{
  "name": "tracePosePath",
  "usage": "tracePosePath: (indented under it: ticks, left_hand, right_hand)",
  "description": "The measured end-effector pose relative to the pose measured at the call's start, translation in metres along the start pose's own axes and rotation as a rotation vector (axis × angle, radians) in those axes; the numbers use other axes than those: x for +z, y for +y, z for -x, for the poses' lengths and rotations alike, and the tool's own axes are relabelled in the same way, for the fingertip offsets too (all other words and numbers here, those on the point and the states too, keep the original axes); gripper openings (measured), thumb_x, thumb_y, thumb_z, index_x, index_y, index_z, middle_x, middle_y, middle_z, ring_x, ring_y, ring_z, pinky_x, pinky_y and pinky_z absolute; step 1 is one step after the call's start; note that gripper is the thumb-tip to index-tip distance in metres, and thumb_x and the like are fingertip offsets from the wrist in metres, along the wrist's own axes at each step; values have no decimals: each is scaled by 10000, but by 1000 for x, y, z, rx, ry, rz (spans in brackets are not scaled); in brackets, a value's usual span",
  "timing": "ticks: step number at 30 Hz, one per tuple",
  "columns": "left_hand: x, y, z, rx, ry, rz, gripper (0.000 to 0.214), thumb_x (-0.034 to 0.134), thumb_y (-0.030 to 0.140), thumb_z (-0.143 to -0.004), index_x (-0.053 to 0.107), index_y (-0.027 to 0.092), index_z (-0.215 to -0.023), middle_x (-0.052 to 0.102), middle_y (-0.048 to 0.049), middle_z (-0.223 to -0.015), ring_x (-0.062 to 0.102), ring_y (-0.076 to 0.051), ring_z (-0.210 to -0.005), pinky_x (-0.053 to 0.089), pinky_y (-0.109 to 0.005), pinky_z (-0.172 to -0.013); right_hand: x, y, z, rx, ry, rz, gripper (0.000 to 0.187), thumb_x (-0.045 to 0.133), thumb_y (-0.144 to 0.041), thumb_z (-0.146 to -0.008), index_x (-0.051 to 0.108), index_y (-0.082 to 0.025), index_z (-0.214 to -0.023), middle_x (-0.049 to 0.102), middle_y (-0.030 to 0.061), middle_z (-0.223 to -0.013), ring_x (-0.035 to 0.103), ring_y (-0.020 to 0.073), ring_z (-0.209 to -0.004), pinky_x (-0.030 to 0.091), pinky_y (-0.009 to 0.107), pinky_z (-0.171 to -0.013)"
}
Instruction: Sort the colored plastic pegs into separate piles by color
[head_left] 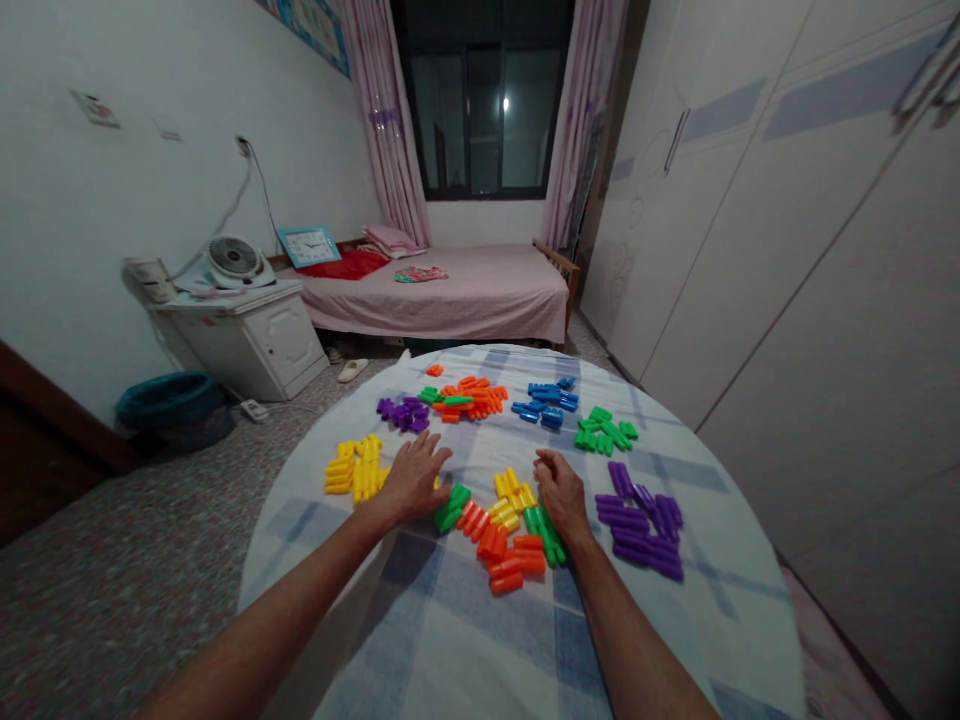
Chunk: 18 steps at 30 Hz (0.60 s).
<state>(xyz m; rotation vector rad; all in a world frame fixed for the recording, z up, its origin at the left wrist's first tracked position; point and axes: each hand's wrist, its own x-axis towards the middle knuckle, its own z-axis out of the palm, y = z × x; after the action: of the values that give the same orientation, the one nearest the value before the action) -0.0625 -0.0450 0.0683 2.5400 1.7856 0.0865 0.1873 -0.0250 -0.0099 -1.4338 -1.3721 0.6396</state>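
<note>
My left hand [415,472] is open, its fingers apart, over the right side of a pile of yellow plastic pieces [366,468]. Its thumb is close to a group of green pieces [453,508]. My right hand [561,492] has its fingers curled inward beside another green group [544,535]; whatever may be inside them is hidden. Between my hands lie linked-looking pieces: red-orange ones [473,520], yellow ones [510,500] and orange ones [517,565] nearer me. To the right of my right hand are purple tube-like pieces [637,525].
Farther back on the round cloth-covered table [465,650] are purple pieces [405,413], an orange pile [480,398] with green on it, blue pieces [547,402] and green pieces [604,432]. Beyond stand a bed [480,290], a white cabinet [262,340] and a wardrobe [750,250].
</note>
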Motion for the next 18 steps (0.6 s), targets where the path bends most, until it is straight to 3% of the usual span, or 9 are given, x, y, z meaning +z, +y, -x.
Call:
tracePosePath:
  ticks: [3,7,9,13,18]
  left_hand:
    - [-5,29,-9,170,-109,152,577,602,345,-771,442,249,-1318,355,-107,-1454,388,-271,-1306,341,-398,-1063]
    - [2,63,-29,343,-265,226,720,689,297,-704,391,305,-1360,245,-101,-1510,378,-297,-1316,365,-406,-1042]
    - [7,73,-39,410,-287,221,712,713,289,-686,426,313,-1336,291,-101,-1483,393,-304,-1303,366,-404,-1038]
    - [16,79,-57,486,-299,170,610,724,288,-670,521,316,-1244,464,-84,-1328,516,-287,-1170,421,-379,-971]
    - [28,66,-71,368,-151,139,375,605,286,-775,579,294,-1149,547,-58,-1202,573,-232,-1045,454,-323,-897]
  right_hand:
    - [0,-1,0,-7,3,7,386,458,-376,-766,642,-153,-1020,696,95,-925,638,213,-823,482,348,-769]
    - [-1,-1,1,-28,8,0,370,464,-371,-763,646,-158,-1004,697,89,-920,636,214,-848,479,353,-794]
    - [-1,0,0,-30,11,-16,360,468,-367,-760,647,-162,-996,697,84,-913,636,213,-850,481,350,-793]
    - [-1,0,0,-9,-4,-17,360,471,-369,-758,645,-168,-1001,697,79,-903,637,211,-835,488,345,-770]
    - [-1,-2,1,-22,-1,-6,352,467,-354,-759,644,-176,-1006,699,74,-910,638,206,-840,486,345,-782]
